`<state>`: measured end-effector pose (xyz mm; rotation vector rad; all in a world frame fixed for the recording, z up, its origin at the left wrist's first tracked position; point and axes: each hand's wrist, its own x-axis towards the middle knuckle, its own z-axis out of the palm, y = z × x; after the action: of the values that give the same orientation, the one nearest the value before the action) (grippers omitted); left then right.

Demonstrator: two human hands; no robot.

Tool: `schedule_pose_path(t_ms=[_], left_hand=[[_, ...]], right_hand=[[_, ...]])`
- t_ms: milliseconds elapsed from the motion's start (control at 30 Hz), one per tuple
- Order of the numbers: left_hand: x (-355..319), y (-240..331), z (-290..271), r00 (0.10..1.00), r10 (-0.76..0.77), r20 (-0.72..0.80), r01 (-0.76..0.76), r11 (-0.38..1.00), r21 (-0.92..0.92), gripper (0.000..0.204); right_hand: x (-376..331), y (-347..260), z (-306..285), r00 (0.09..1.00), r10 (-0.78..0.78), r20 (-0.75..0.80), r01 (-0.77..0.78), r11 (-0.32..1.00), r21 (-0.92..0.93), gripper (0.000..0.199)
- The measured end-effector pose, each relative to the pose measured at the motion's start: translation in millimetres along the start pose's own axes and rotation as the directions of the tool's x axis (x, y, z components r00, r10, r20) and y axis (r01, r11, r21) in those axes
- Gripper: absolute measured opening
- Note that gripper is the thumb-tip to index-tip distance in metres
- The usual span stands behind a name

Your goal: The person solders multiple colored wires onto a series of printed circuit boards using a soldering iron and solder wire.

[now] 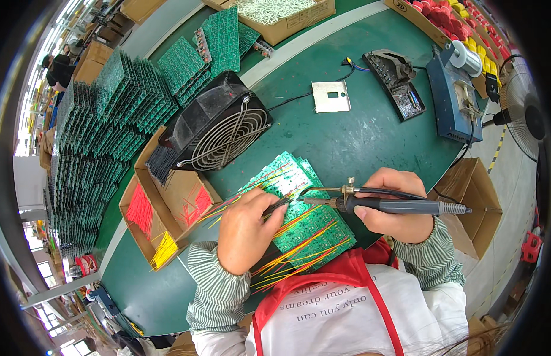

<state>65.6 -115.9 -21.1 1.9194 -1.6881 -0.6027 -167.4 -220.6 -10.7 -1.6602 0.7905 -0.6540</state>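
My right hand (396,224) is closed around a soldering iron (415,206) fitted with a brass solder-feed guide (350,188). The iron's tip points left and meets the green circuit board (326,228) near its middle; the exact contact spot is too small to make out. Close to that tip, my left hand (247,228) pinches thin black wires (279,206) between thumb and fingers. Red and yellow wires (305,234) stick out from the board in rows toward the lower left. Under my left hand, part of the board is hidden.
A black fan (219,127) stands left of the board, beside a divided cardboard box (160,204) of red, yellow and black wires. Stacked circuit boards (103,130) rise at far left. A blue solder feeder (450,98) with its spool sits right, above an open carton (471,204).
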Motion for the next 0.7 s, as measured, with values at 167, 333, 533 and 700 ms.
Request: schedule_pose_path(t_ms=[167, 333, 533, 700], left_hand=[[1, 1, -1, 0.999, -0.026, 0.026, 0.026, 1.0, -0.009, 0.013], [2, 0, -1, 1.0, -0.022, 0.018, 0.023, 1.0, -0.016, 0.013], [2, 0, -2, 1.0, -0.02, 0.019, 0.02, 1.0, -0.008, 0.013], [0, 4, -11, 0.999, -0.044, 0.012, 0.044, 0.999, 0.002, 0.011]], right_hand=[[3, 3, 2, 1.0, -0.008, 0.004, 0.008, 1.0, -0.013, 0.018], [3, 4, 3, 1.0, 0.011, 0.022, -0.01, 1.0, -0.028, 0.018], [2, 2, 0, 0.999, -0.046, -0.009, 0.045, 0.997, -0.058, 0.019], [0, -3, -5, 1.0, -0.001, -0.02, 0.0, 0.999, -0.052, 0.019]])
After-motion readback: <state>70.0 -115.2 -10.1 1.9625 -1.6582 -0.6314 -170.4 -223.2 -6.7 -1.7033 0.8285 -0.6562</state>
